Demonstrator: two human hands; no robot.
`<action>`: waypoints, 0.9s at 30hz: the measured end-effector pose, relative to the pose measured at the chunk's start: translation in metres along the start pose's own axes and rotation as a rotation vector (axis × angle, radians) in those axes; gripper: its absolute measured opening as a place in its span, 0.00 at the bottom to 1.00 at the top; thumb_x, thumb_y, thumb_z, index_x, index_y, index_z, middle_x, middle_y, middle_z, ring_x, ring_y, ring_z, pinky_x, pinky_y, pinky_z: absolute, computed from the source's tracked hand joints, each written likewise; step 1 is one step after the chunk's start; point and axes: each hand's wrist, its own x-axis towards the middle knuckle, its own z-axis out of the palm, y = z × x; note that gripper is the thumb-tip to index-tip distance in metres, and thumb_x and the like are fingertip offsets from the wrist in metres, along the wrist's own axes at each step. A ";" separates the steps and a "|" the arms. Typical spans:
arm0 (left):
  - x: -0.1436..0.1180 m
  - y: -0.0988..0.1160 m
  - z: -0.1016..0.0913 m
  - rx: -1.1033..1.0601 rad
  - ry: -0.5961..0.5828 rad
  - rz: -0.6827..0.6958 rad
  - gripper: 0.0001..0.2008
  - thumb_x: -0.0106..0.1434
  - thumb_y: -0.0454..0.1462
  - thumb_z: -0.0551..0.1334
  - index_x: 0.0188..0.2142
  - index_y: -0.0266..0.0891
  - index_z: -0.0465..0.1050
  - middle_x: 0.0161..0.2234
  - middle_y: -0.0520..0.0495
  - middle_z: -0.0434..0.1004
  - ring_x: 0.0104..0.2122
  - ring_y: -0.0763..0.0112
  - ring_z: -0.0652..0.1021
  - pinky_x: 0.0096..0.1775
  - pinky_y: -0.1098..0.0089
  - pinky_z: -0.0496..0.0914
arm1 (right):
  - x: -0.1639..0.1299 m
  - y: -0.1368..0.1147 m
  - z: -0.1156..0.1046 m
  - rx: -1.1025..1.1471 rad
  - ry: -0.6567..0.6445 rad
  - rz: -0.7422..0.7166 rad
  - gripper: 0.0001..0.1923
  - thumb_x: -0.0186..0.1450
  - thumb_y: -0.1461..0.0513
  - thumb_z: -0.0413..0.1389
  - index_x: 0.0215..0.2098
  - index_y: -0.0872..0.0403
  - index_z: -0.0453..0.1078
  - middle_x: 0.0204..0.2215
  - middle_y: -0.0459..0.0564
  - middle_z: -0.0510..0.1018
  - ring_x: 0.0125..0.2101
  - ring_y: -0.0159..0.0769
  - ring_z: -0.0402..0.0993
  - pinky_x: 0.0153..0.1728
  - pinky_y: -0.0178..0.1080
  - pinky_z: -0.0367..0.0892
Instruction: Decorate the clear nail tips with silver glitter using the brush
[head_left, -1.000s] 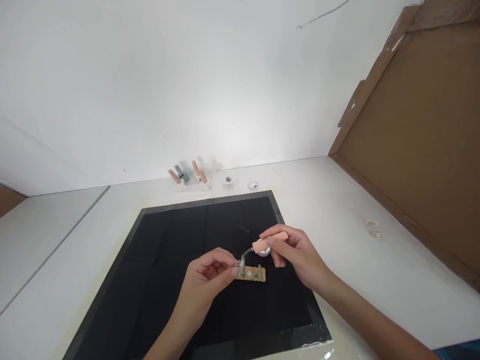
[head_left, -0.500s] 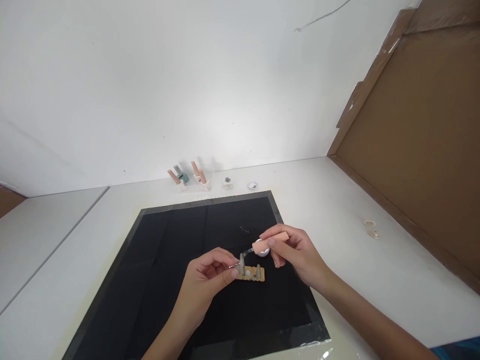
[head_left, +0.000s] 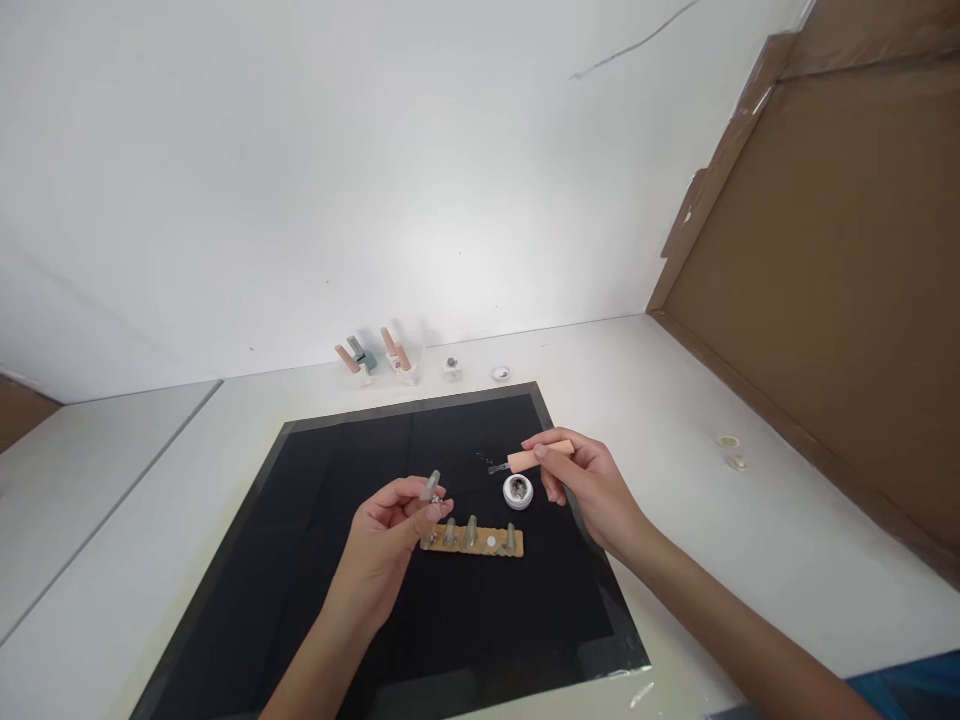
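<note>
My left hand (head_left: 390,520) pinches a grey nail tip (head_left: 431,487) above the tan holder strip (head_left: 474,541) on the black mat (head_left: 315,560). My right hand (head_left: 581,480) grips a peach-handled brush (head_left: 525,459) just over the small white jar (head_left: 517,490).

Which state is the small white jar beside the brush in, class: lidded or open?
Open. The small white jar on the black mat shows no lid; its glittery contents are visible from above, just below the brush in the right hand.
</note>
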 end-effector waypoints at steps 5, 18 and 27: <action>0.003 0.005 -0.003 -0.097 0.091 0.043 0.11 0.39 0.35 0.76 0.24 0.37 0.79 0.27 0.52 0.81 0.31 0.72 0.81 0.40 0.77 0.75 | 0.000 -0.002 0.001 0.007 0.010 -0.010 0.10 0.60 0.55 0.58 0.32 0.54 0.74 0.12 0.39 0.65 0.15 0.24 0.57 0.18 0.30 0.54; -0.040 -0.029 -0.003 0.216 0.330 0.285 0.11 0.43 0.37 0.74 0.29 0.40 0.80 0.29 0.51 0.82 0.30 0.73 0.79 0.34 0.80 0.74 | 0.006 -0.010 -0.008 0.064 0.110 -0.074 0.12 0.57 0.53 0.59 0.29 0.55 0.72 0.11 0.39 0.63 0.14 0.26 0.54 0.17 0.32 0.53; -0.078 -0.066 0.020 0.585 0.230 0.464 0.04 0.52 0.38 0.68 0.27 0.40 0.78 0.31 0.47 0.75 0.31 0.68 0.77 0.32 0.75 0.73 | 0.017 -0.005 -0.017 0.020 0.169 -0.137 0.12 0.57 0.54 0.58 0.28 0.55 0.71 0.22 0.47 0.77 0.15 0.26 0.56 0.15 0.32 0.53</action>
